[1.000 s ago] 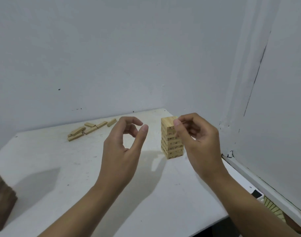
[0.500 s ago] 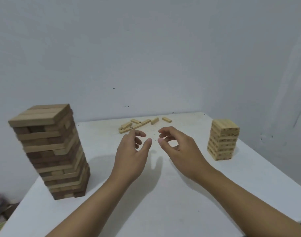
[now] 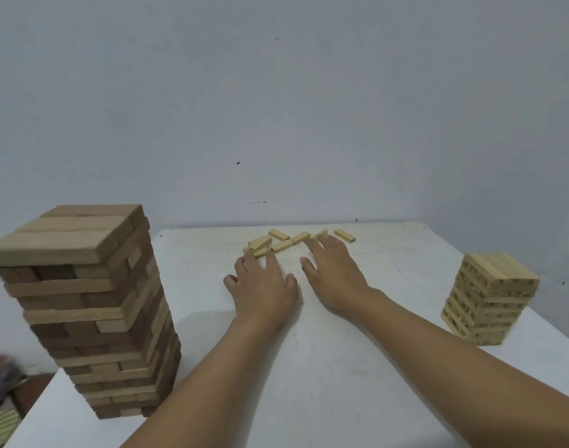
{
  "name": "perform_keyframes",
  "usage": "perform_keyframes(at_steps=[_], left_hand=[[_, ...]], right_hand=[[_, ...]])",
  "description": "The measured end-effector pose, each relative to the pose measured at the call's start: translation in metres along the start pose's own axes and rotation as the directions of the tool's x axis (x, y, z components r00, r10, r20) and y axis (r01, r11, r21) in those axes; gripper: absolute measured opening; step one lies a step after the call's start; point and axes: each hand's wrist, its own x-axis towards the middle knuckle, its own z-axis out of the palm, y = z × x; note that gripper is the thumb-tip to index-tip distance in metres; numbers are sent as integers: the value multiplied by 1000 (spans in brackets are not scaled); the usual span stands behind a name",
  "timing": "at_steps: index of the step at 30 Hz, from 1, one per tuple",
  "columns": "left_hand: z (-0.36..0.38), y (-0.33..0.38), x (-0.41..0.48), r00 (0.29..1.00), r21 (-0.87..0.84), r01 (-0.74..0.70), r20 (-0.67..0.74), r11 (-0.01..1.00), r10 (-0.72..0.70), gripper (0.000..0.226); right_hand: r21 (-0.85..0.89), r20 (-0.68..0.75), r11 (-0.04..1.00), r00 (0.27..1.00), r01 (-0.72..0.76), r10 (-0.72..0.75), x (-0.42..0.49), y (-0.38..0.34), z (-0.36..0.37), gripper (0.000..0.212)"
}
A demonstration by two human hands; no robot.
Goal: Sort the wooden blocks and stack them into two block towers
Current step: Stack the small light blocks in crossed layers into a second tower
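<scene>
A tall tower of large brown and tan blocks [image 3: 92, 312] stands at the table's left front. A shorter tower of small pale blocks [image 3: 488, 299] stands at the right. Several loose small pale blocks [image 3: 281, 244] lie near the table's far edge. My left hand [image 3: 263, 291] and my right hand [image 3: 333, 273] reach forward side by side with fingers spread and straight, palms down. Both hold nothing. The fingertips of both hands sit at the near edge of the loose blocks; whether they touch the blocks I cannot tell.
The white table [image 3: 325, 367] is backed by a plain grey wall. The table's left edge drops off beside the big tower, where blurred red and dark things [image 3: 0, 373] lie on the floor.
Both hands have left the small tower, moved to the middle and stretched forward to the loose blocks, their fingers uncurling from loose curls to flat. The view swung left, bringing the big tower in.
</scene>
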Motion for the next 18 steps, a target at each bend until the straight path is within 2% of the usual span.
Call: perform_keyframes(at_steps=[5, 10, 13, 18], left_hand=[[7, -2, 19, 999, -9, 28, -38, 1000, -28, 48], [12, -3, 20, 998, -38, 33, -58, 999, -35, 43], [15, -3, 20, 997, -34, 37, -67, 999, -39, 45], [17, -3, 20, 996, -31, 36, -76, 999, -39, 43]], right_hand=[[-117, -3, 989, 996, 93, -94, 38, 7, 8, 49], [-197, 108, 963, 981, 182, -163, 55, 4, 16, 49], [-165, 170, 964, 969, 207, -178, 57, 3, 20, 55], [-57, 100, 978, 976, 201, -195, 57, 5, 22, 58]])
